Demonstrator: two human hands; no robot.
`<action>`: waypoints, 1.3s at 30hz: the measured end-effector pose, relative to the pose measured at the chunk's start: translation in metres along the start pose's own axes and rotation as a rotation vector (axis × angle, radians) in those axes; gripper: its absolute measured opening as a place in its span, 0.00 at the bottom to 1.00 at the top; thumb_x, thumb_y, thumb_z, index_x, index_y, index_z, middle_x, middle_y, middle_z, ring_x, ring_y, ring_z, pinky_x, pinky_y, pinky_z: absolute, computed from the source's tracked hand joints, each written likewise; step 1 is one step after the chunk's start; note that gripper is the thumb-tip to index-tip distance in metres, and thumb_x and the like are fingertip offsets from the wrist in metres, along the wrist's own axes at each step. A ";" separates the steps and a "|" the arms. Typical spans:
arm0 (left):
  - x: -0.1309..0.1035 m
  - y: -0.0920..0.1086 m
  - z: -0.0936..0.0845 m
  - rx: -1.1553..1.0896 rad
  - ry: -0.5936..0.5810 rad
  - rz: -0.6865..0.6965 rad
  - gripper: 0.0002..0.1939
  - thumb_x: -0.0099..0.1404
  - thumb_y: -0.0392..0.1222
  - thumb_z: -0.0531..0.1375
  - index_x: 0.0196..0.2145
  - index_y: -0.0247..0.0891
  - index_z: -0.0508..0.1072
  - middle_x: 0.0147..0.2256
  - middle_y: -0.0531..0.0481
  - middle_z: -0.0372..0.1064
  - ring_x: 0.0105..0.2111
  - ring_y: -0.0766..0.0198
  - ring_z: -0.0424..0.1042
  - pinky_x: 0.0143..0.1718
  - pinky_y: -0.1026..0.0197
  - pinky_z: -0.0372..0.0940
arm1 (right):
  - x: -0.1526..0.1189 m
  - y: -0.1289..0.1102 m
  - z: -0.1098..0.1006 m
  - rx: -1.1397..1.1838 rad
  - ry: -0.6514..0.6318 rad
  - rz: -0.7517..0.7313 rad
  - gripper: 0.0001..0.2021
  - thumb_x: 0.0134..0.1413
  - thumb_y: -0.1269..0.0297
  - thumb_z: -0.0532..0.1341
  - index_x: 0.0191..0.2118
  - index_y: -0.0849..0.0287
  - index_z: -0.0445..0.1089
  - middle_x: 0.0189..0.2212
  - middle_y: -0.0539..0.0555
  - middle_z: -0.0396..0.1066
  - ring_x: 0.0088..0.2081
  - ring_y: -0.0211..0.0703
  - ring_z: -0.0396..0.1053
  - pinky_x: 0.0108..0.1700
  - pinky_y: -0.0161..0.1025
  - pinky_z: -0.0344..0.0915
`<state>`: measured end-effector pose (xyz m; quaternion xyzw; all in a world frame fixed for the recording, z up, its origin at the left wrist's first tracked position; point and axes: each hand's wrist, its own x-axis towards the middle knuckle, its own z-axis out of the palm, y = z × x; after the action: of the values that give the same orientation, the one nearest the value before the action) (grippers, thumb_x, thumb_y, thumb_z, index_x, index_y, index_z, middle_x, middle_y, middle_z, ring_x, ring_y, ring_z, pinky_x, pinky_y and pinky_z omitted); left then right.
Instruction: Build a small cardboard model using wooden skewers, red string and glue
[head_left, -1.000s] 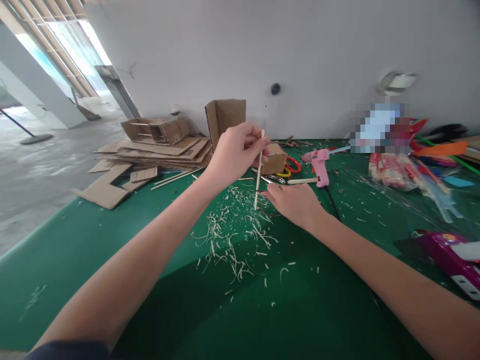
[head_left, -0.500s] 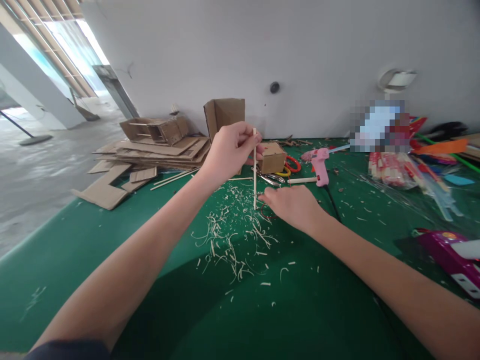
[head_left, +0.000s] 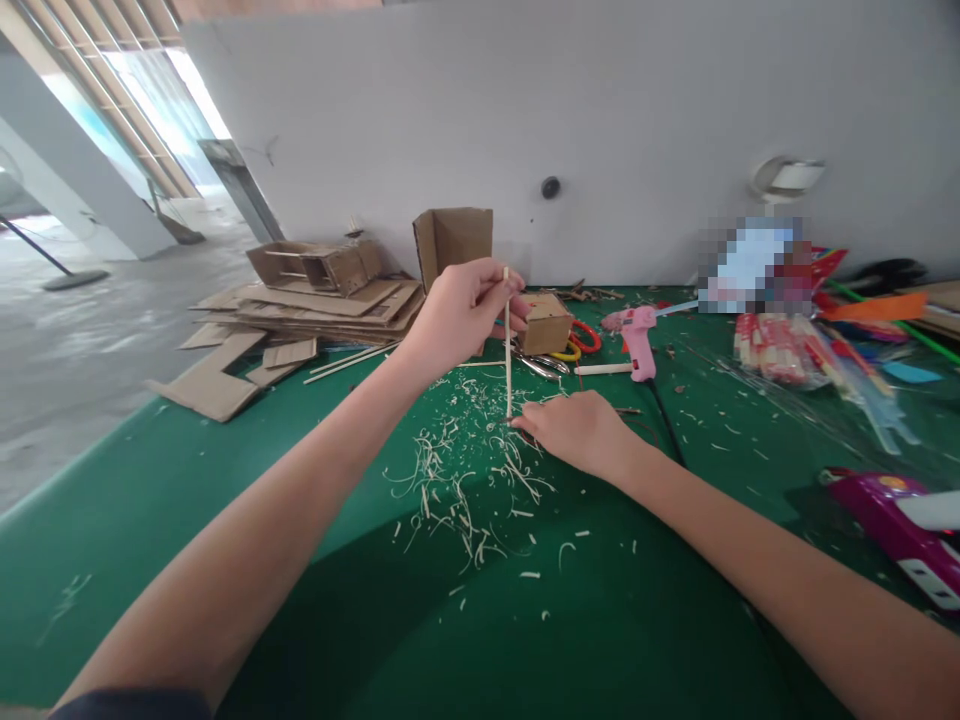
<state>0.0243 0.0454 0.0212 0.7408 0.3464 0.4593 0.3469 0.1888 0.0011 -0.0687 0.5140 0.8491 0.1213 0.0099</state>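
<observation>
A thin pale wooden stick (head_left: 508,350) stands upright above the green table (head_left: 360,620). My left hand (head_left: 469,310) pinches it near its top end. At the stick's lower end is my right hand (head_left: 574,430), its fingers closed around a small tool that is mostly hidden; a thin dark tip touches or nearly touches the stick. Curled wood shavings (head_left: 465,500) lie scattered below and around the stick.
Behind are a small cardboard box (head_left: 546,322), silver pliers (head_left: 541,362), red-handled scissors (head_left: 587,336) and a pink glue gun (head_left: 639,342). Stacked cardboard (head_left: 322,305) sits back left. A purple device (head_left: 892,520) and packaged sticks (head_left: 772,350) are at right.
My right hand has moved down along the stick to its lower end. My left hand still holds the top. The view has shifted slightly.
</observation>
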 end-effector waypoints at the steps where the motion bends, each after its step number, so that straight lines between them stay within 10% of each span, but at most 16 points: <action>1: 0.000 -0.001 0.000 -0.004 -0.001 0.005 0.07 0.69 0.35 0.52 0.35 0.34 0.69 0.30 0.47 0.73 0.27 0.69 0.75 0.29 0.69 0.72 | 0.001 0.001 0.000 0.006 0.035 0.024 0.22 0.67 0.54 0.43 0.34 0.59 0.70 0.21 0.56 0.72 0.21 0.43 0.67 0.24 0.38 0.41; 5: 0.001 -0.001 -0.001 0.005 -0.015 0.029 0.07 0.68 0.34 0.52 0.34 0.34 0.69 0.29 0.47 0.73 0.27 0.68 0.75 0.29 0.66 0.72 | 0.004 0.003 -0.003 -0.003 0.195 0.160 0.26 0.68 0.54 0.39 0.36 0.61 0.70 0.22 0.58 0.73 0.22 0.42 0.67 0.25 0.38 0.39; 11: 0.001 0.002 -0.001 0.020 -0.007 0.011 0.09 0.69 0.32 0.51 0.34 0.33 0.69 0.29 0.47 0.73 0.26 0.69 0.74 0.29 0.67 0.73 | 0.000 -0.003 -0.002 -0.031 -0.015 0.004 0.22 0.68 0.55 0.44 0.34 0.59 0.71 0.19 0.56 0.72 0.21 0.43 0.68 0.24 0.38 0.40; 16: -0.001 0.000 0.000 0.023 -0.014 0.045 0.07 0.68 0.35 0.53 0.34 0.33 0.70 0.29 0.46 0.73 0.27 0.68 0.75 0.28 0.67 0.72 | 0.001 -0.003 -0.011 -0.046 0.155 0.154 0.26 0.68 0.53 0.38 0.37 0.60 0.70 0.23 0.58 0.73 0.23 0.44 0.68 0.24 0.38 0.40; 39: 0.000 0.001 0.000 0.024 -0.027 0.025 0.08 0.69 0.34 0.52 0.35 0.31 0.70 0.29 0.46 0.73 0.27 0.69 0.74 0.30 0.68 0.72 | -0.001 -0.006 -0.003 -0.044 0.067 0.086 0.24 0.68 0.55 0.41 0.35 0.60 0.70 0.19 0.56 0.71 0.21 0.42 0.67 0.25 0.38 0.40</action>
<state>0.0245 0.0449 0.0227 0.7552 0.3380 0.4494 0.3369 0.1834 -0.0033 -0.0672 0.5455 0.8231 0.1573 -0.0125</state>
